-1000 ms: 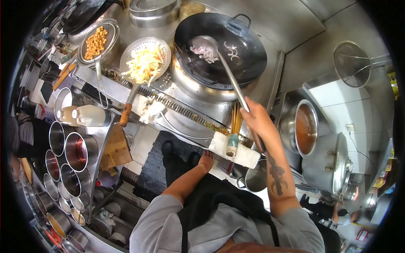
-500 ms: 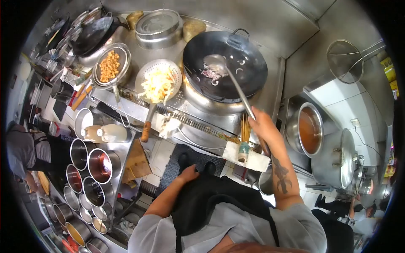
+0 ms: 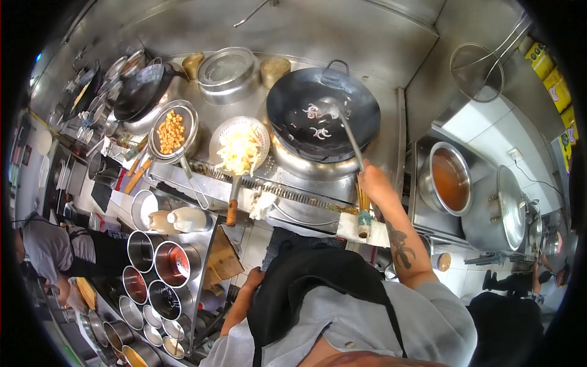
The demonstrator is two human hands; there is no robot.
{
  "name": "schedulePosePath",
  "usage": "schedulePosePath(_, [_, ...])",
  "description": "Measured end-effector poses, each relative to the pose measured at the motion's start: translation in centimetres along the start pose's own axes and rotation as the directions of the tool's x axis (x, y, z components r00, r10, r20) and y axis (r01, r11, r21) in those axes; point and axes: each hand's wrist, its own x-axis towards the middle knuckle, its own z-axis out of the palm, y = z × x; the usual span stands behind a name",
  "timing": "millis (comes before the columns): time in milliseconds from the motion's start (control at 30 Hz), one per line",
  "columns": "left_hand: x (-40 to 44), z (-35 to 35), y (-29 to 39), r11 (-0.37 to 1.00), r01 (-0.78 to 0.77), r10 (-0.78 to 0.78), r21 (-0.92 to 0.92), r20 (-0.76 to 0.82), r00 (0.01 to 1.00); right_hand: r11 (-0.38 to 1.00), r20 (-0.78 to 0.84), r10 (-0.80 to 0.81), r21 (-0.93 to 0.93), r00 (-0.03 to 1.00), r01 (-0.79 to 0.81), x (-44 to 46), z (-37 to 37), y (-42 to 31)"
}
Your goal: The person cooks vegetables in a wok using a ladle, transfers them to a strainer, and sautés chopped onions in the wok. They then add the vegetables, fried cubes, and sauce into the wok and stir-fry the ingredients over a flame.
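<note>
My right hand (image 3: 374, 182) is wrapped round the handle of a long metal ladle (image 3: 351, 136). The ladle's bowl rests inside a large dark wok (image 3: 287, 128) on the burner. Pale curled slices, which look like onion (image 3: 320, 133), lie scattered in the wok around the bowl. Down at my left side, by the black apron (image 3: 306, 278), hangs my left hand (image 3: 254, 278); its fingers are too hidden to read. A perforated strainer (image 3: 215, 147) with pale shredded vegetables (image 3: 239, 151) sits left of the wok, its wooden handle toward me.
Beyond it, a mesh strainer (image 3: 193, 144) holds brown cubes (image 3: 170, 132). A lidded pot (image 3: 226, 70) stands behind. Sauce pots (image 3: 177, 264) and bottles (image 3: 186, 219) fill the left shelf. On the right are a bowl of reddish liquid (image 3: 450, 180) and a bamboo brush (image 3: 364, 214).
The ladle's bowl has shifted right in the wok, and the onion slices are spread differently. My left hand has moved left and lower. The whole view has tilted upward.
</note>
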Motion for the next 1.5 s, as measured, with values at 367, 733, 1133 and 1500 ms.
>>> schedulePosePath(367, [-0.2,-3.4,1.1,0.996,-0.066,0.054,-0.067,-0.165,0.985,0.990,-0.118,0.139,0.008,0.983,-0.139,2.3,1.6,-2.1])
schedulePosePath(733, [0.2,-4.0,-0.5,0.988,-0.036,0.020,-0.148,-0.111,0.994,0.910,0.206,-0.104,0.415,0.973,0.010,-7.9,-4.6,-5.6])
schedulePosePath(1133, [-2.8,-13.5,11.6,0.908,-0.330,0.281,-0.257,-0.211,0.936,0.999,-0.270,0.045,-0.002,0.962,-0.047,1.8,4.6,0.9])
schedulePosePath(1500, [4.7,-21.7,19.5,0.838,-0.287,0.533,0.464,-0.579,0.617,0.886,0.179,0.004,0.455,0.984,-0.086,-0.4,1.7,-3.2])
